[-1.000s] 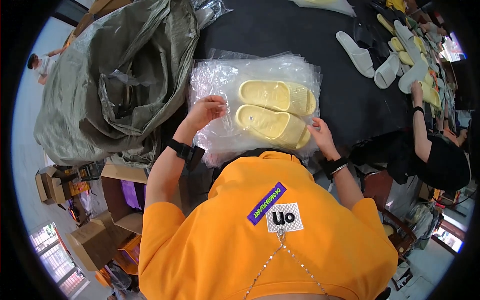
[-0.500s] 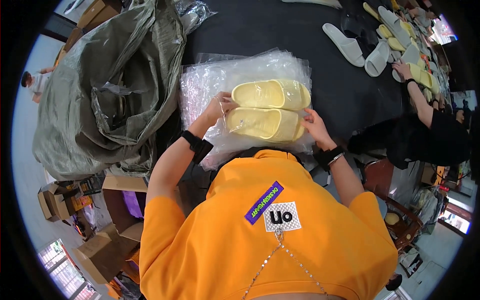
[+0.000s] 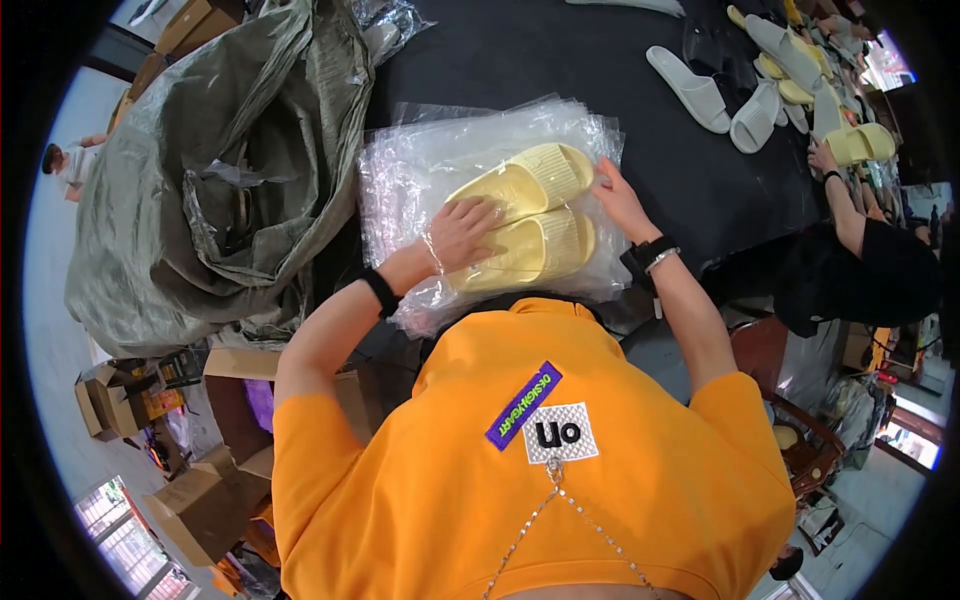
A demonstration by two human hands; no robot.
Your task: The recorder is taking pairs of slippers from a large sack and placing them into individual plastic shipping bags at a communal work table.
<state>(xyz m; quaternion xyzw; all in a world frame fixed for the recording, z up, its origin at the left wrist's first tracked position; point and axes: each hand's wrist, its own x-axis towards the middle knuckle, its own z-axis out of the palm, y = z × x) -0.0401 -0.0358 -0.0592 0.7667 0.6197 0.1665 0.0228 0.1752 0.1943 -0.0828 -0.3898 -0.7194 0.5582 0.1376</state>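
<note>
A pair of pale yellow slide slippers (image 3: 538,247) lies side by side on a stack of clear plastic bags (image 3: 400,175), toes to the right. Thin clear film shows around the pair; I cannot tell how far it covers them. My left hand (image 3: 464,235) rests flat over their heel ends, fingers stretched out. At the toe of the farther slipper, my right hand (image 3: 622,203) has thumb and fingers pinched together at the edge of a clear plastic bag. Both wrists wear dark bands.
A large grey-green woven sack (image 3: 150,220) stands open at the left. White slippers (image 3: 690,92) lie on the black table (image 3: 500,50). At the far right, a co-worker's hand (image 3: 822,155) is by a yellow slipper (image 3: 862,145) and a slipper pile. Cardboard boxes (image 3: 205,505) sit lower left.
My left hand has moved from the slippers' left edge onto their heels. My right hand has shifted up to the far toe. The slippers have turned slightly, toes farther away.
</note>
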